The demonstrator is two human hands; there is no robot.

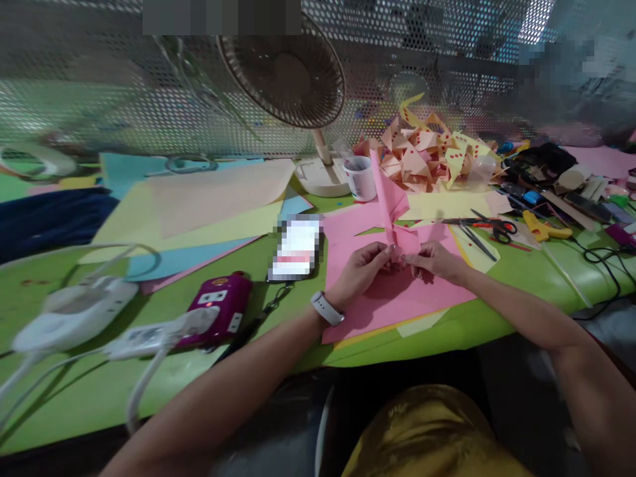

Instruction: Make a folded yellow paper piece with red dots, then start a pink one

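A single head-worn camera looks forward and down across the green table. It sits close above the person's forearms. No second view exists.

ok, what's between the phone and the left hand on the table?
Head view: only a strip of green table and the pink paper sheet's edge lie between the phone and left hand.

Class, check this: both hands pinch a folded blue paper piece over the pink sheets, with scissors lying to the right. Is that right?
Not quite: the folded paper piece is pink, not blue. The head view shows the left hand and right hand pinching it over the pink sheets, with the scissors lying to the right.
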